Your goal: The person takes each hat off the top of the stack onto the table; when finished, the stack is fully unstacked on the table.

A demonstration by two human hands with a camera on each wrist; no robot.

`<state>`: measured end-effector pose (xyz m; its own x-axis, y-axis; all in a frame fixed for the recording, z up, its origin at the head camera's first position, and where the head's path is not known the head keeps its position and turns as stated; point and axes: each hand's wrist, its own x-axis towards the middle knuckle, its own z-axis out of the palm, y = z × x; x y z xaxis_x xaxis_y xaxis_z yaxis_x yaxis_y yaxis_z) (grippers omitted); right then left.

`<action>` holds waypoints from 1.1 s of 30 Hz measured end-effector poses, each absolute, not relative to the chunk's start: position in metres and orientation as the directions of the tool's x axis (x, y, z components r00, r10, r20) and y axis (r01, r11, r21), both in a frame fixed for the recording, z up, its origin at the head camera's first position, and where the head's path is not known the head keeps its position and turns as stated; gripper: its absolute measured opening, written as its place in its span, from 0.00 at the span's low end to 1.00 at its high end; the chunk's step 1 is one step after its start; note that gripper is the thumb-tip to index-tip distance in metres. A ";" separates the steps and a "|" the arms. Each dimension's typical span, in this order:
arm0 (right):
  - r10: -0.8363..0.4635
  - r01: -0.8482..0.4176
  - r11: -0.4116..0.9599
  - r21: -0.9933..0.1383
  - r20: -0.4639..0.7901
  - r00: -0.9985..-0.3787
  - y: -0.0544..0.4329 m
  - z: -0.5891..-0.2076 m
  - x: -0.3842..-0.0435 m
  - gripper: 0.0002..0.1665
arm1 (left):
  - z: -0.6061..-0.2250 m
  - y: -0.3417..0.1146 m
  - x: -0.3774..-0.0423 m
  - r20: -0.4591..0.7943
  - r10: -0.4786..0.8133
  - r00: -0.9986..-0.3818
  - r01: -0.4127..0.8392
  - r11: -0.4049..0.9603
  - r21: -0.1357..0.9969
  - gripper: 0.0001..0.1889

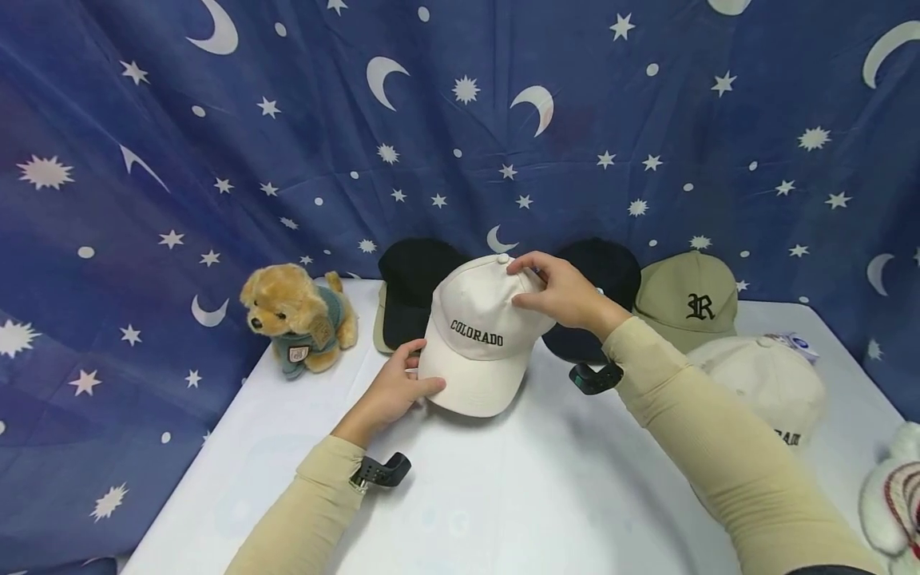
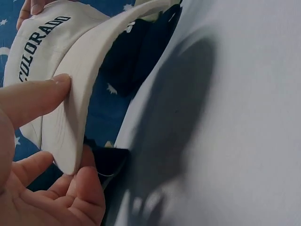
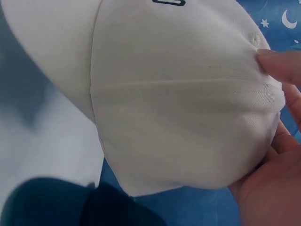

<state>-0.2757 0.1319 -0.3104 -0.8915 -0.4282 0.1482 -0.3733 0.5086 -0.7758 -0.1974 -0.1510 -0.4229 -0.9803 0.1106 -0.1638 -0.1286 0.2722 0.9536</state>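
Observation:
A cream baseball cap [image 1: 470, 319] lettered COLORADO is held above the white table, its brim tilted down toward me. My left hand [image 1: 395, 391] pinches the brim's left edge, thumb on top and fingers beneath, as the left wrist view shows with the brim [image 2: 77, 103]. Up at the crown, my right hand [image 1: 557, 291] grips the fabric near the top button, thumb in front. In the right wrist view the side of the cap's crown [image 3: 188, 103] fills the frame, with the right hand [image 3: 273, 165] at its edge. The cap's inside is hidden.
Behind the held cap sit a black cap [image 1: 413, 279] and a dark cap [image 1: 596, 271]. An olive cap [image 1: 690, 299] with an R and another cream cap [image 1: 769, 383] stand to the right. A plush dog [image 1: 298, 315] sits left; a white plush [image 1: 894, 495] shows far right.

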 end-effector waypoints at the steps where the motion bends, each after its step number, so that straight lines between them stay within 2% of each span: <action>1: -0.430 -0.378 0.512 -0.771 0.151 -0.890 0.136 -0.310 -0.275 0.25 | -0.423 -0.149 -0.197 -0.158 0.118 -0.980 -0.121 0.272 0.955 0.44; 14: -0.423 -0.419 0.597 -0.683 0.175 -0.889 0.186 -0.307 -0.262 0.23 | -0.429 -0.114 -0.191 -0.122 0.254 -0.959 -0.035 0.322 0.946 0.41; 20: -0.429 -0.385 0.588 -0.711 0.129 -0.894 0.210 -0.305 -0.250 0.23 | -0.430 -0.095 -0.185 -0.108 0.322 -0.940 0.014 0.353 0.935 0.39; 24: -0.427 -0.365 0.598 -0.713 0.102 -0.899 0.223 -0.306 -0.245 0.24 | -0.435 -0.082 -0.181 -0.097 0.342 -0.935 0.041 0.375 0.926 0.38; 33: -0.418 -0.392 0.631 -0.669 0.132 -0.899 0.247 -0.312 -0.237 0.24 | -0.435 -0.054 -0.171 -0.099 0.368 -0.925 0.057 0.391 0.919 0.39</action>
<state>-0.2371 0.2465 -0.3118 -0.8988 -0.4179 0.1323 -0.3920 0.6310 -0.6695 -0.1706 -0.0544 -0.4349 -0.9246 0.3678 -0.0988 0.0573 0.3910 0.9186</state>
